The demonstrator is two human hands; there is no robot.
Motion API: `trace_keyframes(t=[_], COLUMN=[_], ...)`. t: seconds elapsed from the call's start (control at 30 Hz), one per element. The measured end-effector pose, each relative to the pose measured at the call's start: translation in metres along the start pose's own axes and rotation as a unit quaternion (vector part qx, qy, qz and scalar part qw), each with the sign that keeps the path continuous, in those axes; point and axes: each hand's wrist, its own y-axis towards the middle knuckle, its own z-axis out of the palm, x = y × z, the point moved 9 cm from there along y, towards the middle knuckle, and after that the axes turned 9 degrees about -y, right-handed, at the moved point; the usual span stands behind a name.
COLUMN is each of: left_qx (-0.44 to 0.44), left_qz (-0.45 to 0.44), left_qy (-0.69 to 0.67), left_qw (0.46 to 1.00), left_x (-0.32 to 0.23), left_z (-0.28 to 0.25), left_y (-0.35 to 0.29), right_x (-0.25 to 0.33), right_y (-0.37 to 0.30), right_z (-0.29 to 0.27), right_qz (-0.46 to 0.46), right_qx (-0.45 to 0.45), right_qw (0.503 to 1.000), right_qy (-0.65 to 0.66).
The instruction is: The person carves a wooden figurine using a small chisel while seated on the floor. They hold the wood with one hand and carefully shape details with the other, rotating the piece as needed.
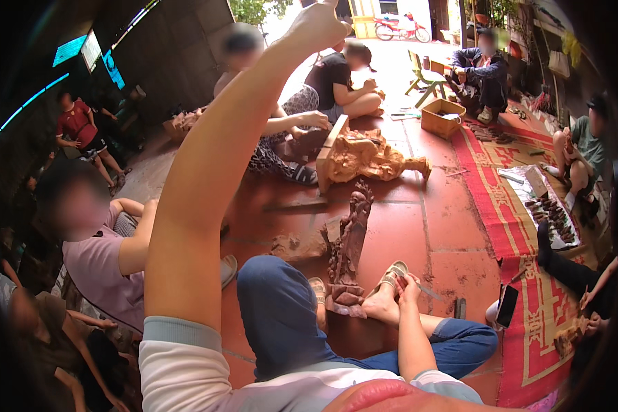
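Note:
My left arm is raised across the view, and my left hand (317, 29) is at the top edge. Its fingers look curled in, partly cut off by the frame, so anything in them is hidden. Down by my sandalled foot, my right hand (409, 290) rests against the ankle, its fingers loosely bent and apart, with nothing visible in them. The sandal (393, 272) is beige. Between my feet stands a dark brown carved wooden figure (350, 240) on a rough base, leaning slightly right. Neither hand touches the carving.
A larger, lighter wood carving (371, 159) lies on its side beyond. Several people sit around on the red tiled floor (391, 237). At right are a red patterned mat (491, 226), a tray of tools (553, 216) and a phone (507, 305). A yellow crate (442, 118) stands farther back.

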Motion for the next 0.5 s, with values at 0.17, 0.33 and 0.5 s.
trace_keyframes(t=[0.17, 0.33, 0.5], left_qx=[-0.075, -0.070, 0.337], left_qz=[-0.053, -0.097, -0.302], left_qy=[0.064, 0.136, 0.122], left_qw=[0.994, 0.983, 0.883], left_x=[-0.035, -0.049, -0.013], left_z=[-0.072, -0.107, 0.009], left_y=[0.042, 0.052, -0.016], right_x=[-0.002, -0.012, 0.004], right_y=[0.002, 0.002, 0.003], right_z=[-0.002, 0.007, 0.005], right_qz=[0.014, 0.029, 0.016], right_qx=[0.002, 0.014, 0.027], right_qw=[1.000, 0.999, 0.999], right_qy=[-0.005, -0.007, -0.016])
